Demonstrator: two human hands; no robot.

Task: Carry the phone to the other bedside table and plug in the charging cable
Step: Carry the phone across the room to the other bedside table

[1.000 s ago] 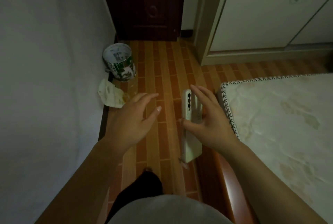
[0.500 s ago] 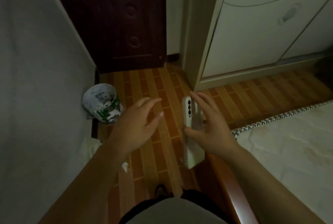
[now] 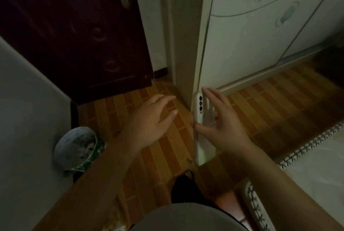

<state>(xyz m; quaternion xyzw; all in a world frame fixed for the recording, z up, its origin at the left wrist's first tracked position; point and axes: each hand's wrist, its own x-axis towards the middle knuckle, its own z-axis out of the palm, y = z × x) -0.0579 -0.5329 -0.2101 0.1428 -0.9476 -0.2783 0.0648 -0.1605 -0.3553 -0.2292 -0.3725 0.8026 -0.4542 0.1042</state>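
The white phone (image 3: 202, 147) is held upright on its long edge, its back with three camera lenses facing left. My right hand (image 3: 221, 124) grips it, thumb on the near edge and fingers spread along the far side. My left hand (image 3: 150, 122) hovers a little to the left of the phone, palm down, fingers apart and holding nothing. No bedside table or charging cable is in view.
A dark wooden door (image 3: 78, 31) with a lever handle stands ahead left. A white wardrobe (image 3: 260, 31) with sliding doors rises ahead right. A small bin (image 3: 78, 147) sits by the left wall. The bed's mattress edge (image 3: 307, 149) lies at the right, over wood-pattern floor (image 3: 270, 111).
The view has lifted and swung right along the floor: the bin and mattress slid down and outward, the door and wardrobe came closer. Both hands keep the same pose, phone still gripped.
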